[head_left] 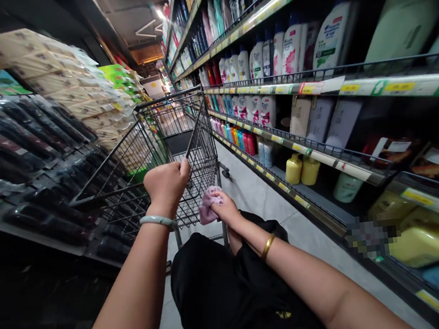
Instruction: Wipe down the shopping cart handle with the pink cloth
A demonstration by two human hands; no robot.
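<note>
Head view: the mauve cloth (208, 205) is held bunched in the right hand (227, 208), low in front of the lap. The fingers are closed on it; most of its bulk is left hanging out on the left side of that hand, and a small fold is seen at the knuckles. A gold-coloured bangle (268, 247) is worn on that wrist.

The left hand (167, 184) is curled in a fist around a dark bar at the near end of the shopping cart (169, 98). Exactly which bar is gripped can't be told for sure, since the contact is mostly covered by the fist. A pale bangle (157, 222) is worn on the left wrist. The cloth is kept just beside the cart's near mesh, to the right of and below the left fist.

Surface: grey floor (254, 195), seen under and beside the cart. Black clothing (225, 294) is seen at bottom centre.

Room: store aisle. The right side is lined with shelving (376, 87), price-tagged along the edges, stocked with white bottles (291, 49) and, lower down, yellow bottles (294, 169). The left side is filled with stacked packs (65, 81) and dark hanging packs (23, 132), partly blurred.
</note>
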